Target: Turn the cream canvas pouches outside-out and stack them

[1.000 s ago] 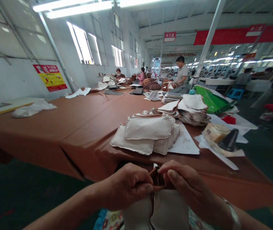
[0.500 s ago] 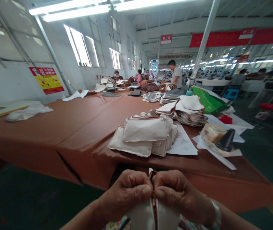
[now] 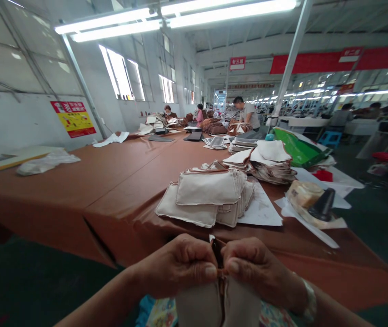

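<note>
Close in front of me, my left hand (image 3: 185, 263) and my right hand (image 3: 258, 270) pinch an off-white fabric piece (image 3: 199, 306) with brown edging down its middle. Both thumbs press the edging from on top, nearly meeting at the gap between the two pale halves. The curled fingers hide the gripped part, and the lower end runs out of view. A bracelet circles my right wrist. Just beyond my hands, a stack of similar off-white pieces (image 3: 207, 188) lies at the table edge, partly over a white sheet (image 3: 262, 209).
The brown-covered table (image 3: 122, 181) stretches away. To the right are a yellowish block (image 3: 305, 194), a black cone-shaped object (image 3: 322, 205), another fabric stack (image 3: 271, 168) and a green bag (image 3: 294, 145). A co-worker (image 3: 248, 113) stands beyond, others farther off.
My thumbs and fingertips have drawn slightly apart, and the gap along the brown edging looks wider. The view has tilted up a little. The co-worker at the table leans further forward.
</note>
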`<state>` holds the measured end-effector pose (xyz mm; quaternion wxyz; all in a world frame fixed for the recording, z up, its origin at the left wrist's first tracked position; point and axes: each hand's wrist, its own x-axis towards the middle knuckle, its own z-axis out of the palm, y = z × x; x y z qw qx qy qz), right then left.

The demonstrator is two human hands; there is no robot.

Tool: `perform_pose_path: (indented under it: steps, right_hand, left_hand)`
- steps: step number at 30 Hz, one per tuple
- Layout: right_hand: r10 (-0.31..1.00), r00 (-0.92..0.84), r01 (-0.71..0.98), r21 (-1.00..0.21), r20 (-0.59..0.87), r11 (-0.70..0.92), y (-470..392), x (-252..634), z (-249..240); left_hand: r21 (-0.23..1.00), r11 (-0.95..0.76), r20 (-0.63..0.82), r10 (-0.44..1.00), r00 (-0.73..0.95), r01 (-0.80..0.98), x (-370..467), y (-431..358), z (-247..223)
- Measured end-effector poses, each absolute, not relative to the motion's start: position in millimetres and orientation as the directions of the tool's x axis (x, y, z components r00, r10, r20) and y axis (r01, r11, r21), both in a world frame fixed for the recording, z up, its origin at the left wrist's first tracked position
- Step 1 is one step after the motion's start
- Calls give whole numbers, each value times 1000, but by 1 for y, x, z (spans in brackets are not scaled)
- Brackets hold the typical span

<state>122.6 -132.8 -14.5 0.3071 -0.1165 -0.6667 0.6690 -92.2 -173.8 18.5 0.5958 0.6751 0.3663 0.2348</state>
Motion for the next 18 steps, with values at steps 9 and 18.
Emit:
perform_pose_path:
  steps: [9, 18]
  right_hand:
    - [734, -639, -41, -963, 231, 267, -116, 144, -15]
    - [333, -928, 44, -840, 166, 541, -98, 105, 24]
  left_hand:
    - [839, -213, -191, 747, 637, 500, -151, -155, -1]
    - [680, -489, 56, 778, 626, 547, -103, -163, 54]
